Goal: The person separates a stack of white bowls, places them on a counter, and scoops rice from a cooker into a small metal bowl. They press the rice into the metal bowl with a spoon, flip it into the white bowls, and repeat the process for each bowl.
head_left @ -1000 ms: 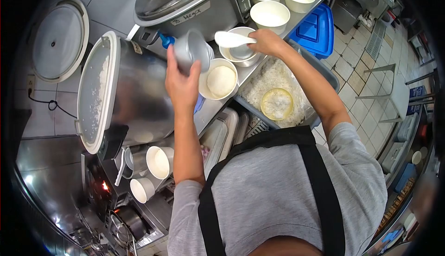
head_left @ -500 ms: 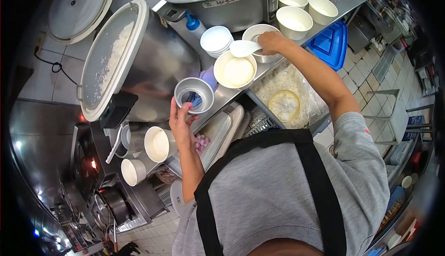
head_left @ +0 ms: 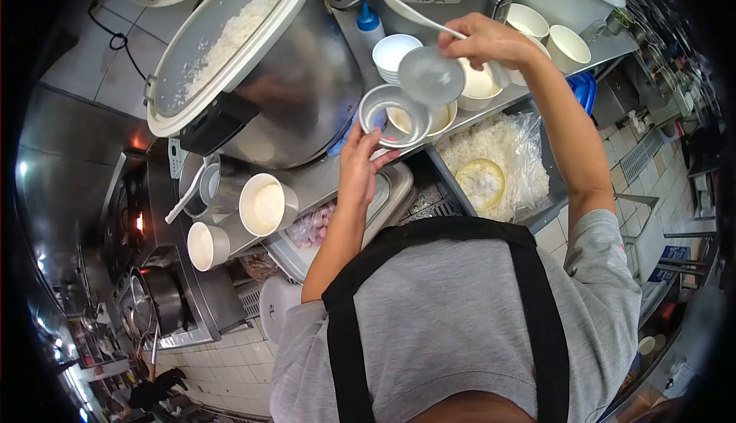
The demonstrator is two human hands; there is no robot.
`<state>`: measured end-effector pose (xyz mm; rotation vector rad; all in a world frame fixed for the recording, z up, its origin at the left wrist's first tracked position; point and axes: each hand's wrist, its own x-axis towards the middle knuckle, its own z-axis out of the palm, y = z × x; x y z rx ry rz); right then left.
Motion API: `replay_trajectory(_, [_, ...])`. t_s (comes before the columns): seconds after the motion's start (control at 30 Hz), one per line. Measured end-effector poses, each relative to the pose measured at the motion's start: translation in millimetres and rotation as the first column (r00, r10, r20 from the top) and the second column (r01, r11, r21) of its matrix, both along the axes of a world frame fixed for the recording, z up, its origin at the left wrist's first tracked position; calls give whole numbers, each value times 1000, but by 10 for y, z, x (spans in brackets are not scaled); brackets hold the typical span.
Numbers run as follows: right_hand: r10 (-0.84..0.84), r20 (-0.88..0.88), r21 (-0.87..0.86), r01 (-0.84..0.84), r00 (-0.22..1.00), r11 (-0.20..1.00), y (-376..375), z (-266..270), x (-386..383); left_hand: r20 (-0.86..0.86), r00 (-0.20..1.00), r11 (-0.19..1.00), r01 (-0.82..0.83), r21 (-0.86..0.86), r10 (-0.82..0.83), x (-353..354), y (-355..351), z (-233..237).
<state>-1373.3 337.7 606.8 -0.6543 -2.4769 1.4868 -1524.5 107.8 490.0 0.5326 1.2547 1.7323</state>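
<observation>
My left hand (head_left: 359, 166) is closed on the side of a round metal mould (head_left: 369, 133) with a wide rim. In my right hand (head_left: 491, 44) is a white rice paddle (head_left: 418, 14), pointing up to the left. A grey round cup-like piece (head_left: 432, 76), smeared by motion, hangs from the same hand, close to the mould. Below my right hand stands a paper bowl (head_left: 481, 100) with white rice in it. Another paper bowl (head_left: 443, 120) with rice is partly hidden behind the mould. A stack of small white bowls (head_left: 396, 51) stands just behind.
A large open rice cooker (head_left: 307, 78) tilts at the left. More paper bowls (head_left: 569, 47) stand at the back right, and others (head_left: 268, 204) at the left. A tub of loose rice (head_left: 510, 155) holds a yellow bowl (head_left: 481, 183). A blue-capped bottle (head_left: 370, 28) stands behind.
My right hand has lifted out of the paper bowl with the paddle and the grey cup-like piece. My left hand has brought the mould closer to it. The view has shifted.
</observation>
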Motion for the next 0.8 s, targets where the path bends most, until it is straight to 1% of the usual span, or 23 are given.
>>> replay_trajectory(0.03, [59, 9, -29, -59, 998, 998, -28, -54, -94, 29, 999, 1000, 14, 21, -15, 21, 3, 18])
replay_trajectory(0.07, [69, 54, 31, -71, 996, 997, -81, -78, -190, 42, 999, 998, 27, 64, -30, 37, -15, 45])
replay_trajectory(0.13, [84, 113, 126, -98, 990, 987, -246, 25, -287, 60, 996, 995, 57, 82, -63, 17, -94, 84])
replay_trajectory(0.17, [65, 69, 150, -75, 995, 986, -285, 80, -303, 67, 995, 993, 65, 96, -72, -8, -146, 108])
replay_trajectory(0.2, [52, 22, 175, -55, 998, 983, -276, 126, -299, 116, 992, 994, 32, 101, -44, -36, -222, 134])
replay_trajectory(0.3, [-5, -84, 229, 25, 996, 973, -249, 440, -281, 196, 975, 984, 77, 160, -108, -237, -506, 418])
replay_trajectory(0.37, [67, -382, 294, 52, 922, 955, -128, 549, -360, 123, 989, 970, 55, 238, -86, -411, -714, 793])
replay_trajectory(0.4, [100, -354, 270, 0, 930, 963, -115, 720, -384, 73, 996, 967, 21, 255, -41, -520, -816, 998])
replay_trajectory(0.43, [61, -413, 317, 80, 909, 945, -167, 843, -482, 35, 999, 959, -7, 283, -3, -702, -925, 1135])
replay_trajectory(0.47, [128, -353, 477, 61, 927, 877, -181, 987, -571, 0, 1000, 929, 18, 370, -20, -814, -987, 1376])
replay_trajectory(0.5, [181, -285, 623, 38, 941, 781, -179, 1098, -680, 1, 1000, 897, -22, 441, 24, -965, -1035, 1540])
replay_trajectory(0.53, [151, -277, 655, 71, 949, 752, -192, 1146, -834, -23, 998, 862, -36, 505, 55, -1091, -1045, 1739])
replay_trajectory(0.57, [121, -272, 687, 105, 955, 719, -253, 1202, -1008, -106, 991, 851, -14, 525, 82, -1289, -1066, 1906])
replay_trajectory(0.6, [78, -327, 728, 198, 942, 657, -517, 1290, -1189, -187, 959, 851, -89, 518, 214, -1468, -1043, 2033])
replay_trajectory(0.63, [214, -248, 945, 188, 945, 267, -492, 1366, -1410, -162, 943, 854, -179, 488, 290, -1642, -1004, 2146])
replay_trajectory(0.67, [191, -259, 926, 186, 947, 330, -765, 1442, -1528, -172, 929, 843, -206, 497, 328, -1797, -916, 2206])
replay_trajectory(0.7, [23, 5, 987, -9, 1000, 161, -627, 1481, -1832, -181, 914, 831, -231, 506, 364, -1949, -828, 2258])
replay_trajectory(0.73, [41, 38, 998, -36, 998, -49, -524, 1424, -2081, -186, 898, 825, -261, 502, 398, -2102, -715, 2270])
replay_trajectory(0.8, [-38, 74, 950, -82, 997, -303, -325, 1314, -2560, -196, 865, 807, -319, 497, 463, -2354, -482, 2199])
